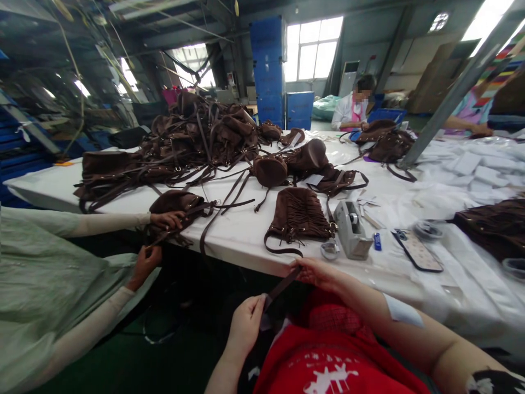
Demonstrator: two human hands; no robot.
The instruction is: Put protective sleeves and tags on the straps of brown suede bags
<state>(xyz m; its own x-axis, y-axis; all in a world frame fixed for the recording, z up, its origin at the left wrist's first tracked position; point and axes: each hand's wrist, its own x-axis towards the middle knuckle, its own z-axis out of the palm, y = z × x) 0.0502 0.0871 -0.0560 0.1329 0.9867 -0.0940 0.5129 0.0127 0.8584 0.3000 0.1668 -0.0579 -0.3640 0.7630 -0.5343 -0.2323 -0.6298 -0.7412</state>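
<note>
A dark brown bag strap (283, 288) runs between my two hands, just in front of the table edge. My left hand (247, 322) is closed around its lower end. Higher up, my right hand (314, 273) pinches the same strap, which continues onto the table to a brown fringed bag (297, 214). The bag lies flat, its gathered fringe and metal rings showing. Beside it stand a grey tape dispenser (353, 232) and a small roll of tape (329, 250).
A large heap of brown bags (213, 137) covers the table's far left. At left a co-worker's hands (158, 235) handle another bag (176, 203). A phone (418, 250), a blue item (377, 241) and white packets (484, 169) lie right. A slanted metal post (455, 93) rises there.
</note>
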